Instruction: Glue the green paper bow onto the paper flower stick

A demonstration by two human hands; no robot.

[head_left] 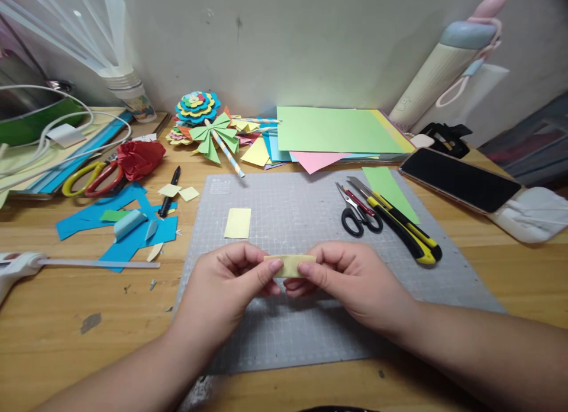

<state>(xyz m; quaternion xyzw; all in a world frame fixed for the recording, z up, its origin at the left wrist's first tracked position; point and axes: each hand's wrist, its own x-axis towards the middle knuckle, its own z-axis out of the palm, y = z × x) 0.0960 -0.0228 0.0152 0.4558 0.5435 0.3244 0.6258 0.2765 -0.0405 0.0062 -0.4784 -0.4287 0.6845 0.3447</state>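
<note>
Between both hands, above a grey cutting mat point(275, 205), is a small pale yellow piece of paper point(290, 265), narrow and seemingly folded. My left hand point(235, 276) pinches its left end, thumb on the near face and fingers behind. At the right end my right hand point(341, 276) grips it the same way. A flat yellow paper rectangle point(238, 223) lies on the mat just beyond my left hand. Past my right hand lie small black-handled scissors point(358, 213), a red pen-like tool point(360, 202) and a yellow-and-black utility knife point(402, 231).
At left are blue paper scraps point(128, 222), a black pen point(171, 193), a glue gun point(20, 267) and red-and-yellow scissors point(95, 178). Paper flowers point(199, 113) and green sheets point(341, 131) line the wall. A phone point(461, 178) sits at right.
</note>
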